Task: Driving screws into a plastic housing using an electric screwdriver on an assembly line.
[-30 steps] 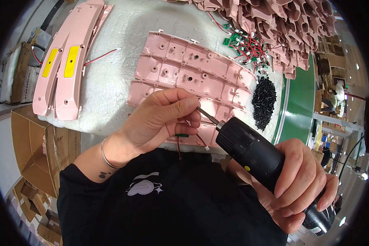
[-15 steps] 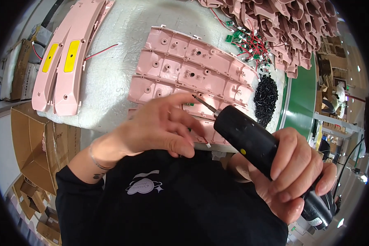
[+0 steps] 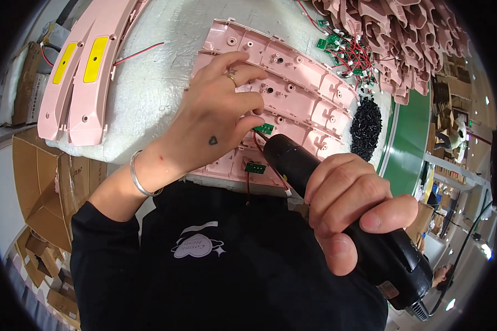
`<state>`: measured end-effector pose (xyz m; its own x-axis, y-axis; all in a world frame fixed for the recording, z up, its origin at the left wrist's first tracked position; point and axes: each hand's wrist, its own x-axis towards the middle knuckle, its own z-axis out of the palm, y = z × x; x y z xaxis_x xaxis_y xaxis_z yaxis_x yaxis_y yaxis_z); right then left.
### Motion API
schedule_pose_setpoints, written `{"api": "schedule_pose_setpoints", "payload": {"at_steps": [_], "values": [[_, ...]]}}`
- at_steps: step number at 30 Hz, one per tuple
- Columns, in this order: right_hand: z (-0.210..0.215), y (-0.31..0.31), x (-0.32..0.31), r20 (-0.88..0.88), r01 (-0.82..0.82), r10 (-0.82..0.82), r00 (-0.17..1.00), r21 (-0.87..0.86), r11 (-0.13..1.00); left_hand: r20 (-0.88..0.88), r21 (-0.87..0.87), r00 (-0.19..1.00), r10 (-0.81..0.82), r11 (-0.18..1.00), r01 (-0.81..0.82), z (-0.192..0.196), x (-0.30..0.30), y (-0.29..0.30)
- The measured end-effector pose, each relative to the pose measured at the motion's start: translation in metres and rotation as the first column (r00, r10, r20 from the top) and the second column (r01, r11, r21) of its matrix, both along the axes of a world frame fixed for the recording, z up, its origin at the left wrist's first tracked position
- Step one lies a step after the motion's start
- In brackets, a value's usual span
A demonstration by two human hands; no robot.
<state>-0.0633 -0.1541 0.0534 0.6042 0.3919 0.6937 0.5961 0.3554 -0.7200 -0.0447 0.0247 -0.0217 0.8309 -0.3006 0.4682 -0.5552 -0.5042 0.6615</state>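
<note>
My right hand (image 3: 350,207) is wrapped round a black electric screwdriver (image 3: 298,163), whose front end points up and left. Its bit comes down beside a green circuit board (image 3: 264,128) in one of the pink plastic shells (image 3: 309,91). Over these shells lies my left hand (image 3: 221,105), fingers bent and apart, thumb close to the bit. I see nothing held in it, though its fingertips hide part of the shells. Nearer to me, a second green circuit board (image 3: 254,167) with red and black wires sits in the nearest shell.
A heap of black screws (image 3: 366,127) lies right of the shells. Beyond it are tangled circuit boards with red wires (image 3: 353,55) and a large pile of pink shells (image 3: 386,38). Two pink pieces with yellow labels (image 3: 95,59) lie at left. Cardboard boxes (image 3: 38,182) stand lower left.
The screwdriver has moved left and down to the circuit board. My left hand has moved away from the bit's tip, up over the shells. The whole view has shifted slightly.
</note>
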Motion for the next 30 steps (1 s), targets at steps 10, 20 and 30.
{"api": "schedule_pose_setpoints", "payload": {"at_steps": [10,20,30], "values": [[0.011,0.006,0.011,-0.033,-0.145,0.141,0.989,-0.171,0.974,-0.048,0.013,0.999,-0.007,1.0,0.008,0.0,0.0,0.0],[0.015,0.013,0.013,-0.114,-0.16,0.138,0.984,-0.209,0.965,-0.094,0.018,0.995,-0.026,0.999,0.028,0.0,0.0,0.002],[0.048,-0.042,-0.006,-0.173,0.195,-0.185,0.967,0.04,0.98,-0.089,0.146,0.995,-0.041,0.988,0.054,0.008,0.004,-0.003]]}}
